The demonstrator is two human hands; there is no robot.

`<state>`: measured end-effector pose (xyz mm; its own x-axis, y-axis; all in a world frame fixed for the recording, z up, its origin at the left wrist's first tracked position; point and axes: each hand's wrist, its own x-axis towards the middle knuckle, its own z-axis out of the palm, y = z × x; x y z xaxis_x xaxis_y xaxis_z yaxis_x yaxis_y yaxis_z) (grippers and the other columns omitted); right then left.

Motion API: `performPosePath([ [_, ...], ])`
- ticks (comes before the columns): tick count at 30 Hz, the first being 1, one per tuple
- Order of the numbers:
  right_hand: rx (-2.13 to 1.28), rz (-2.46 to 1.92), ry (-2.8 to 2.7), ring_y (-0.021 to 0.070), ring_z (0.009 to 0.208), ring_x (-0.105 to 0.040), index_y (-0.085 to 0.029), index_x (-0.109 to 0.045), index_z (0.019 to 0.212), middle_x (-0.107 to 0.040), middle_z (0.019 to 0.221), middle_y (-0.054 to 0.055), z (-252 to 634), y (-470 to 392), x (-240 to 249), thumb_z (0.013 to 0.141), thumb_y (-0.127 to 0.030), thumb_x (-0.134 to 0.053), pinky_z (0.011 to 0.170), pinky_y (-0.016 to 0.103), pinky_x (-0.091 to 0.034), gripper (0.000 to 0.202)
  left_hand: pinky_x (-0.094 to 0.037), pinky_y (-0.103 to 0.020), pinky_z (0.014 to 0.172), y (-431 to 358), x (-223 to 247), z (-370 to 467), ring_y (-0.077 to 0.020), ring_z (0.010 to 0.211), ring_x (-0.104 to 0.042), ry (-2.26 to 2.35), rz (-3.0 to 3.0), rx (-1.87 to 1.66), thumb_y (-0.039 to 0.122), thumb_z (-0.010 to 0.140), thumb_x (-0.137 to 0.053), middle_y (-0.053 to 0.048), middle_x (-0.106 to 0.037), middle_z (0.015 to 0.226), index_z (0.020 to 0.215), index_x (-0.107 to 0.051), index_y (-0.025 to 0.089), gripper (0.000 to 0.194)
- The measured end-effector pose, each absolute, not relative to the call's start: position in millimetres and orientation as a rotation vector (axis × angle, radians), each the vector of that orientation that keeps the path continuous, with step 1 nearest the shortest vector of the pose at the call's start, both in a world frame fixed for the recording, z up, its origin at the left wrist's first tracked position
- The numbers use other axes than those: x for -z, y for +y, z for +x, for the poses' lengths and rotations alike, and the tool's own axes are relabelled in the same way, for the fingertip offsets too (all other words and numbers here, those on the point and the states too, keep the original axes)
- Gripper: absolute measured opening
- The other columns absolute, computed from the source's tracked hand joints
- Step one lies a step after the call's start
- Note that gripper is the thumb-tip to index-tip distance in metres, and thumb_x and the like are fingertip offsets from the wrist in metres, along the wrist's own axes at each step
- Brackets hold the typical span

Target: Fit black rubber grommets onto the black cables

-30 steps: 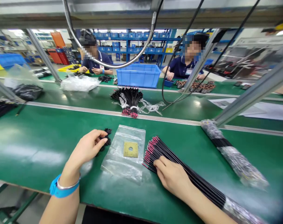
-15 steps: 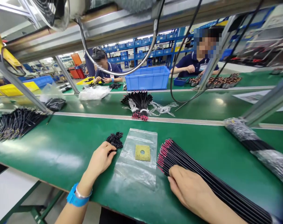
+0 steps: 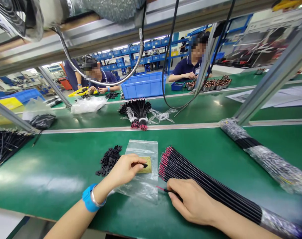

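Note:
My left hand (image 3: 127,167), with a blue band at the wrist, is closed in a pinch on a small black part (image 3: 145,165). It hovers over a yellow square sponge (image 3: 148,168), which lies on a clear plastic bag (image 3: 151,189). Left of the bag is a pile of small black parts (image 3: 108,161). In the fingers of my right hand (image 3: 190,199) is one black cable (image 3: 174,193), its thin red end pointing left toward the bag. A bundle of black cables with red tips (image 3: 205,179) lies beside and partly behind this hand.
Wrapped cables (image 3: 262,152) lie at the right. Tied cable bundles (image 3: 138,113) and a blue bin (image 3: 143,85) stand beyond the metal rail (image 3: 103,128). More black cables (image 3: 9,144) lie far left. Two people sit opposite; a metal hose (image 3: 111,81) hangs overhead.
My left hand has moved right from the black pile to above the sponge, carrying a small part. My right hand has drawn one cable apart from the bundle. The view has shifted right.

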<state>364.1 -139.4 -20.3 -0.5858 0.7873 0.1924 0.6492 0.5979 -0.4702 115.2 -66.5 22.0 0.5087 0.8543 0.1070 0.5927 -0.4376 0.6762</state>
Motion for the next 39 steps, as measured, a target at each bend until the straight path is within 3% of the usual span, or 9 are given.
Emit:
performPosePath([
  [4,-0.409,-1.187,-2.408,0.0144,0.057,-0.047,-0.021,-0.047,0.079,-0.055,0.068,0.0,363.0,-137.4,24.1,0.087,-0.018,-0.038,0.056,0.027,-0.035,0.012,-0.052,-0.031,0.081,-58.6,-9.2,133.1,-0.0187,0.088,-0.066,1.169,2.577,-0.616,0.011,0.085,-0.051,-0.005,-0.071,0.094,0.102,-0.066,0.018,0.024],
  [10,-0.4,-1.137,-2.321,0.0153,0.063,-0.053,-0.019,-0.052,0.083,-0.059,0.073,0.002,369.7,-139.5,30.6,0.089,-0.018,-0.04,0.06,0.027,-0.039,0.014,-0.052,-0.034,0.071,-63.4,11.5,136.5,-0.0215,0.08,-0.067,1.133,3.004,-0.344,0.01,0.087,-0.046,-0.007,-0.071,0.092,0.112,-0.054,0.018,0.027],
  [16,-0.38,-1.106,-2.282,0.0162,0.063,-0.055,-0.018,-0.055,0.085,-0.059,0.072,0.003,370.2,-140.5,29.3,0.088,-0.016,-0.041,0.06,0.029,-0.042,0.014,-0.05,-0.032,0.066,-64.4,0.5,147.2,-0.0215,0.075,-0.066,1.126,2.986,-0.12,0.002,0.082,-0.045,-0.007,-0.069,0.088,0.115,-0.05,0.016,0.036],
  [20,-0.327,-1.098,-2.19,0.0162,0.064,-0.055,-0.017,-0.054,0.091,-0.06,0.076,0.004,374.4,-142.6,24.6,0.086,-0.014,-0.045,0.061,0.029,-0.043,0.011,-0.049,-0.035,0.072,-66.6,-0.7,147.9,-0.0212,0.077,-0.064,1.209,2.655,-0.421,0.006,0.081,-0.047,-0.005,-0.067,0.082,0.111,-0.052,0.018,0.032],
  [23,-0.266,-1.076,-2.092,0.0158,0.065,-0.056,-0.017,-0.055,0.096,-0.061,0.076,0.004,378.7,-144.0,19.8,0.087,-0.014,-0.047,0.061,0.029,-0.044,0.012,-0.051,-0.032,0.072,-76.1,-5.0,153.1,-0.0168,0.074,-0.062,1.181,1.959,-0.733,0.015,0.082,-0.053,-0.001,-0.062,0.076,0.105,-0.051,0.019,0.024],
  [27,-0.255,-1.036,-2.013,0.0153,0.067,-0.057,-0.017,-0.057,0.101,-0.064,0.079,0.004,381.9,-145.6,15.2,0.088,-0.013,-0.051,0.062,0.028,-0.045,0.015,-0.053,-0.034,0.079,-91.8,-13.8,170.3,-0.0115,0.068,-0.06,0.977,1.24,-0.874,0.026,0.078,-0.066,0.005,-0.054,0.068,0.091,-0.052,0.018,0.021],
  [34,-0.313,-1.049,-1.989,0.0145,0.065,-0.056,-0.016,-0.061,0.1,-0.063,0.076,0.005,381.6,-146.0,14.7,0.089,-0.013,-0.051,0.06,0.027,-0.045,0.015,-0.053,-0.029,0.076,-101.1,-10.0,181.1,-0.0118,0.072,-0.064,0.853,1.029,-0.964,0.029,0.074,-0.075,0.004,-0.056,0.071,0.082,-0.053,0.018,0.025],
  [39,-0.326,-1.059,-2.005,0.0137,0.062,-0.055,-0.015,-0.062,0.097,-0.061,0.073,0.004,381.8,-146.2,11.5,0.089,-0.014,-0.05,0.058,0.026,-0.043,0.014,-0.048,-0.016,0.066,-103.8,-5.1,172.7,-0.0065,0.071,-0.058,0.838,1.136,-0.988,0.022,0.074,-0.076,0.003,-0.058,0.075,0.088,-0.058,0.018,0.023],
])
